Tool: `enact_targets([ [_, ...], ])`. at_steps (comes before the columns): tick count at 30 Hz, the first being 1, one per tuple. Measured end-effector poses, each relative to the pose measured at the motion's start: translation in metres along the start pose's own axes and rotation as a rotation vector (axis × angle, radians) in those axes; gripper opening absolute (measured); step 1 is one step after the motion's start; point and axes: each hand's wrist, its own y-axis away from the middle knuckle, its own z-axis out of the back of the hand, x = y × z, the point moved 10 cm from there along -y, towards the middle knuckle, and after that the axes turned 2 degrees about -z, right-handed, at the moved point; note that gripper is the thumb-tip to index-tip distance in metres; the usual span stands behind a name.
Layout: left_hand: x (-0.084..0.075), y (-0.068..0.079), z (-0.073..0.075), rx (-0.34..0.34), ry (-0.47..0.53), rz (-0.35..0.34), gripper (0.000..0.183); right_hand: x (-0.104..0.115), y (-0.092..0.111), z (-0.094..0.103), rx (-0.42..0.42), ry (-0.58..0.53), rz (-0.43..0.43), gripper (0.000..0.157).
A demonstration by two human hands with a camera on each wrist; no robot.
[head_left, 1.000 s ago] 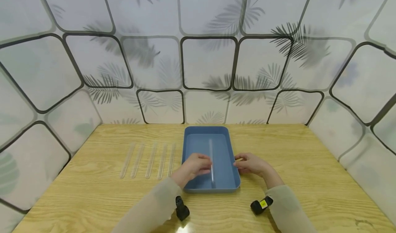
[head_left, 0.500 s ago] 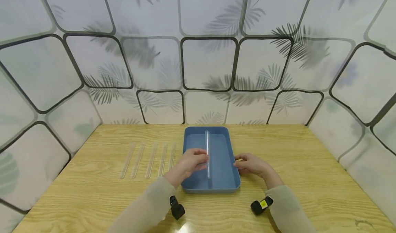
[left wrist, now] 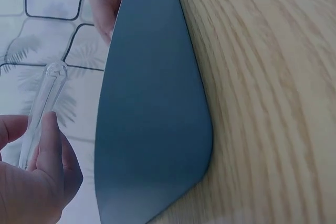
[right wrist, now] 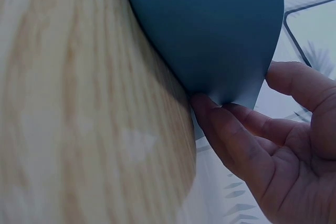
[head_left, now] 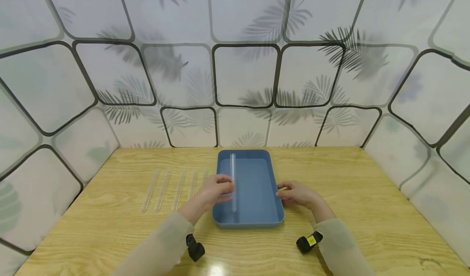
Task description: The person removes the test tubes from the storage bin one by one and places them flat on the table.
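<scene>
My left hand (head_left: pixel 211 192) pinches a clear test tube (head_left: pixel 233 166) between thumb and fingers, over the left side of a blue tray (head_left: pixel 258 186). In the left wrist view the tube's rounded end (left wrist: pixel 55 70) points up, beyond the tray's outer wall (left wrist: pixel 152 98). At the tray's right side, my right hand (head_left: pixel 299 194) holds the edge. The right wrist view has its fingertips (right wrist: pixel 202 103) against the outer wall, while the thumb is at the rim. Several more clear tubes (head_left: pixel 178 188) lie side by side on the table, left of the tray; the left hand and forearm partly hide the nearest ones.
The wooden table (head_left: pixel 338 178) carries the tray near its middle. A patterned curtain-like backdrop (head_left: pixel 244 76) rises behind the table and along both sides. Each wrist wears a small black device (head_left: pixel 194 249).
My left hand has lifted the test tube off the tray's floor and carried it leftward to the tray's left side. The right hand stays at the tray's edge.
</scene>
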Motion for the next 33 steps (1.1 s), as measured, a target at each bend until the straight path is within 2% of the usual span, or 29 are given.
enact_targets([
  [8, -0.006, 0.009, 0.025, -0.033, -0.004, -0.016, 0.021, 0.002, 0.000, 0.000, 0.000, 0.008, 0.005, 0.055],
  [15, -0.006, 0.020, 0.052, -0.039, -0.011, -0.031, 0.027, 0.003, 0.002, -0.001, 0.000, 0.011, 0.004, 0.054],
  [24, -0.002, 0.036, 0.087, -0.065, -0.064, -0.010, 0.035, 0.006, 0.003, -0.003, 0.003, 0.009, 0.013, 0.053],
  [33, 0.003, 0.045, 0.119, -0.128, -0.106, -0.009, 0.035, 0.006, 0.003, -0.003, 0.000, 0.007, 0.005, 0.052],
])
